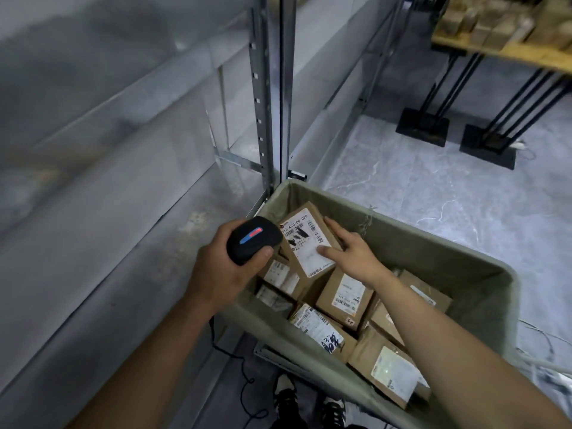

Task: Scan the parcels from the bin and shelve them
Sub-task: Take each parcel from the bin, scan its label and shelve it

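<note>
We are early on: our left hand (229,261) grips the scanner (252,239), aimed at the parcel (306,239) our right hand (349,249) pinches at twelve o'clock in the bin (483,274). Many boxes (346,292) remain; the shelves (93,181) at nine o'clock look bare.

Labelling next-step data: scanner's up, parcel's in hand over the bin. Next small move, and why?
Probably aim the scanner in the left hand at the barcode label: the right hand grips the parcel label-up above the bin, scanner beside it.
</note>
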